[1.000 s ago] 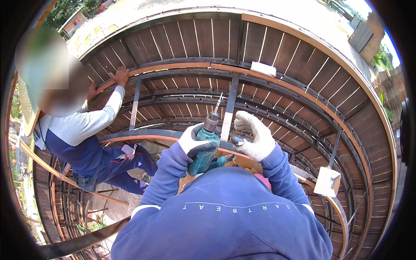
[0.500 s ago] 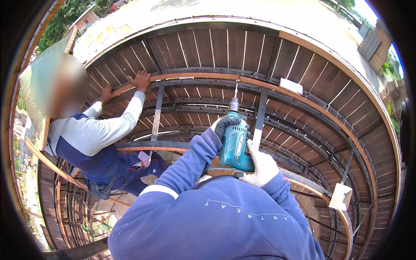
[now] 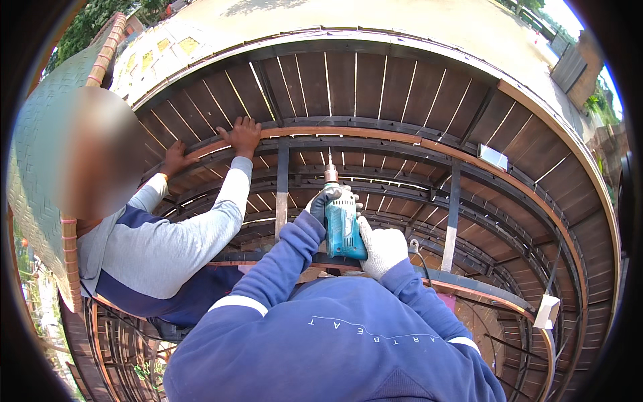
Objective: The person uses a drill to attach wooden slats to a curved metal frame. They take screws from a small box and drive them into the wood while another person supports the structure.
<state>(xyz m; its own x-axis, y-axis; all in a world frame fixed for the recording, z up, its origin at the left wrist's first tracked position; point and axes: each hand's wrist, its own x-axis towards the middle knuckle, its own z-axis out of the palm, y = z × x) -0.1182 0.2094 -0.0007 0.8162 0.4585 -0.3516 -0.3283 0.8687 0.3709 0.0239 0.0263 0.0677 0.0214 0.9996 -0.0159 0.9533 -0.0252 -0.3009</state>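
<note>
A teal power drill [image 3: 343,231] is between my two hands in front of my chest, its thin bit pointing away from me. My left hand [image 3: 326,201], in a dark grey glove, wraps round the drill's front body behind the chuck [image 3: 331,175]. My right hand [image 3: 386,249], in a white glove, is closed at the drill's rear; the handle is mostly hidden. Beyond the bit's tip runs a curved reddish-brown strip [image 3: 388,136] along a dark metal rail. In the picture the tip shows a little short of that strip.
At left, a person in a wide woven hat [image 3: 37,174] rests both hands [image 3: 244,136] on the strip. Upright metal bars [image 3: 282,194] and curved rails lie around the drill. White boxes [image 3: 492,157] sit on the rails at right. A cable plug [image 3: 414,245] hangs beside my right hand.
The drill, held in both hands, has shifted left and back from the strip. The person at left now appears nearer, with their hands farther right in the view.
</note>
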